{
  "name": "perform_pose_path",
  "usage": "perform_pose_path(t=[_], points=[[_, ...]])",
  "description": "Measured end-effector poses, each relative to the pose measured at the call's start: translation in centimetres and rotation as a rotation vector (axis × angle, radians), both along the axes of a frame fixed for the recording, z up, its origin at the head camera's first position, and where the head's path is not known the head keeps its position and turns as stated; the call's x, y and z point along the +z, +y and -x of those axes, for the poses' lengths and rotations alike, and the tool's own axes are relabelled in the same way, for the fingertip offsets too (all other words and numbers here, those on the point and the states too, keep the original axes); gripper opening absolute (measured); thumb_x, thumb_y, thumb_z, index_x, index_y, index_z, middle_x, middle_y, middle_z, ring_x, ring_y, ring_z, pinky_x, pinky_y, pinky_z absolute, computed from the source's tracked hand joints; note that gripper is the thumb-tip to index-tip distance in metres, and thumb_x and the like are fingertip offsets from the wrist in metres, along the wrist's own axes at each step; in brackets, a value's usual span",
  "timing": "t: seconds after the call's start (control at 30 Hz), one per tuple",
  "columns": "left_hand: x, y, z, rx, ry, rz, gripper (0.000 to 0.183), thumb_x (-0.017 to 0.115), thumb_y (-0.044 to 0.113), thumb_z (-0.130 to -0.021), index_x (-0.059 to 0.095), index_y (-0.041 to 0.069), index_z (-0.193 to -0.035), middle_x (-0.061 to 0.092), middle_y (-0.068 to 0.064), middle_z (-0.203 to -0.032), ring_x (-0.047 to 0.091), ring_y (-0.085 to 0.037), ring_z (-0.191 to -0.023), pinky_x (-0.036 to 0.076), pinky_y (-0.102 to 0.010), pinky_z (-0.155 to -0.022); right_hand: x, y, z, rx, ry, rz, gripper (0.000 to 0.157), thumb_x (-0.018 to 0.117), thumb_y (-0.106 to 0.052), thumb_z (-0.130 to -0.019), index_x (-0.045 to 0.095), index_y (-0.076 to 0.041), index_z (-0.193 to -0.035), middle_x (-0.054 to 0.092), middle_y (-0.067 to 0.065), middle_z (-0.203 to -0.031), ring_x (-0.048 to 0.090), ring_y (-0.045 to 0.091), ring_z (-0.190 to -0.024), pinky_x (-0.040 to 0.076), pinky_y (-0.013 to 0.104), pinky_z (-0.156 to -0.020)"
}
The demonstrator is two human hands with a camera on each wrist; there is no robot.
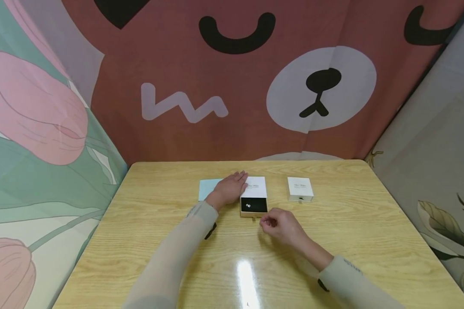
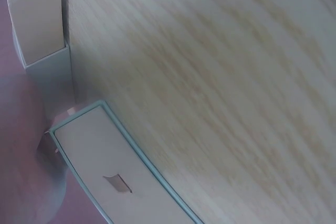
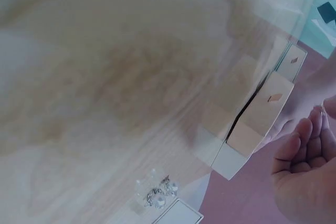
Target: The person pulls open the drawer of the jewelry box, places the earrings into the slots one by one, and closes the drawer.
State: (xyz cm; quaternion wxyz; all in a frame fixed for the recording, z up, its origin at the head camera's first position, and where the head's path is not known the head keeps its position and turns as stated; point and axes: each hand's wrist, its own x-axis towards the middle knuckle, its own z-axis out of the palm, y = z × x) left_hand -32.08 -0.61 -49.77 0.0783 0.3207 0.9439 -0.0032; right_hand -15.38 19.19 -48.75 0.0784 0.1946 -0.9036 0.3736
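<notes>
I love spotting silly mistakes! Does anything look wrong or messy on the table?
I see nothing plainly broken. One small thing: the sparkly jewelry lies left of the middle in the open drawer, so it looks off-center. Maybe that's fine, though.

I see the left arm (image 1: 166,262) reaching forward and inward, the left hand (image 1: 231,188) palm down, its fingers (image 1: 237,176) straight and pointing away. The right arm (image 1: 355,281) slants in from the lower right; I read the right hand (image 1: 284,225) as curled, thumb close to the forefinger. My hands sit apart.
</notes>
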Motion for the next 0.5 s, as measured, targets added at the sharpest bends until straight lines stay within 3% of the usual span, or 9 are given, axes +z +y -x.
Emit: perform_pose_path(t=[0.5], points=[[0.0, 0.0, -0.2, 0.005, 0.012, -0.015, 0.059, 0.017, 0.042, -0.112, 0.014, 0.014, -0.164, 0.016, -0.003, -0.17, 0.016, -0.022, -0.156, 0.016, -0.033, -0.127, 0.4, 0.2, 1.9, -0.081, 0.066, 0.055, 0.007, 0.076, -0.004, -0.084, 0.078, -0.011, -0.084, 0.063, -0.009, -0.078, 0.05, 0.003, -0.066, 0.045, 0.019, -0.056]])
